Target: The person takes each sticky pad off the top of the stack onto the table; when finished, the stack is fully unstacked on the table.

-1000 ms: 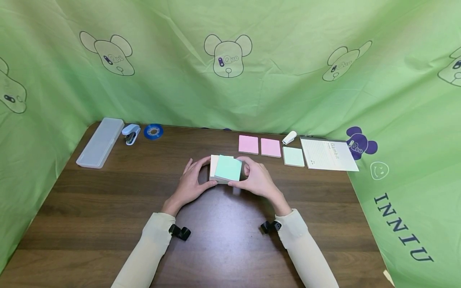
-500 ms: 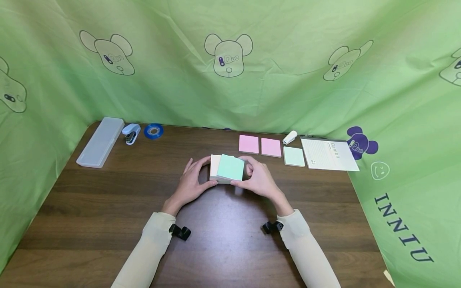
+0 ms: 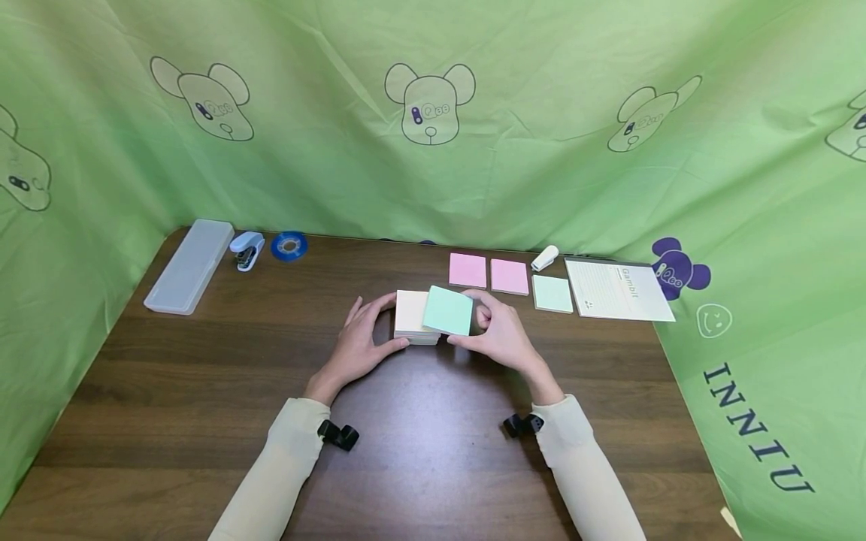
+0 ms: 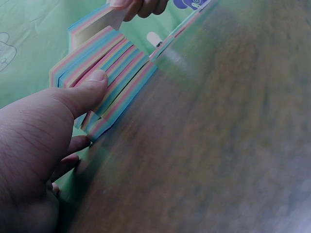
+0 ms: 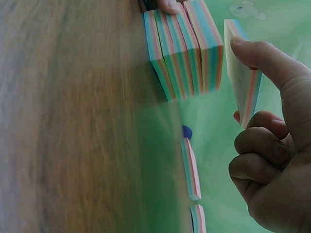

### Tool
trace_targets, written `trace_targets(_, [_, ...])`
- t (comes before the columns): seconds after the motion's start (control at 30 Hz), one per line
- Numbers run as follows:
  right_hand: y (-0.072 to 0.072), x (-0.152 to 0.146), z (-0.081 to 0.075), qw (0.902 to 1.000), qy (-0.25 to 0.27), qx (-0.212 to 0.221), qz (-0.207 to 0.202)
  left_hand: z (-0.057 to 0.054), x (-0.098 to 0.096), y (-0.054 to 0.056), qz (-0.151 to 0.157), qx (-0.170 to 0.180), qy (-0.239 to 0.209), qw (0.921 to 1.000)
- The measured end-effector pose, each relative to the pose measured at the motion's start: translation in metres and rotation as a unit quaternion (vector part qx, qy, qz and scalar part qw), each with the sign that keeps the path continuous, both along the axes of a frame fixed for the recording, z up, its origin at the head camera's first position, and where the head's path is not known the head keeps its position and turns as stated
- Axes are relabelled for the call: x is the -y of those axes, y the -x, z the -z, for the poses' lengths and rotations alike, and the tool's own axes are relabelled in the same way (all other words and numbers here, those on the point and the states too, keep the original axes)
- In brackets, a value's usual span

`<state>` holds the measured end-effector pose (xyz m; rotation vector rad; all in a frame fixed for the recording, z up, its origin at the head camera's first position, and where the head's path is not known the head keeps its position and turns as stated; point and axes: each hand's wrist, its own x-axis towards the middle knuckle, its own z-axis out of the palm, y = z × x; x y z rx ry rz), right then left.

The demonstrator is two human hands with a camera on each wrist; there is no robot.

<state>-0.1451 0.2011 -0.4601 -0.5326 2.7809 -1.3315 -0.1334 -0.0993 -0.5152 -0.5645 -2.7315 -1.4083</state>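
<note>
A stack of sticky note pads [image 3: 410, 309] with a cream top stands on the table, its striped edges [image 5: 187, 58] showing pink, yellow, green and blue layers. My left hand [image 3: 358, 342] grips the stack from the left, thumb on its near side. Between the thumb and a finger of my right hand [image 3: 502, 336] is one mint-topped sticky note pad [image 3: 448, 310], tilted and raised above the stack's right part. The right wrist view has a gap between this pad [image 5: 239, 77] and the stack; the other right fingers are curled.
Two pink sticky note pads [image 3: 467, 270] and a mint one [image 3: 552, 294] lie behind to the right. Nearby are a small white object [image 3: 544, 258] and a notepad [image 3: 617, 290]. At the back left are a translucent case [image 3: 189, 267], a stapler [image 3: 246, 250] and blue tape [image 3: 289, 246].
My right hand has moved right, drawing the mint-topped pad off to the right and lifting it, so more of the cream top shows. My left hand has stayed in place on the stack.
</note>
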Motion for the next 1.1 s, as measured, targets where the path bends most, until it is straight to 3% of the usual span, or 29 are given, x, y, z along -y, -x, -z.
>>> trace_targets(0.63, [0.006,-0.026,0.000,0.9995,0.013,0.023,0.015,-0.001,0.000,-0.001,0.000,-0.001,-0.013,0.9999])
trace_targets(1.1, [0.015,-0.043,0.010,0.9993,-0.007,0.034,0.017,0.000,0.001,-0.002,0.000,-0.002,-0.011,0.9999])
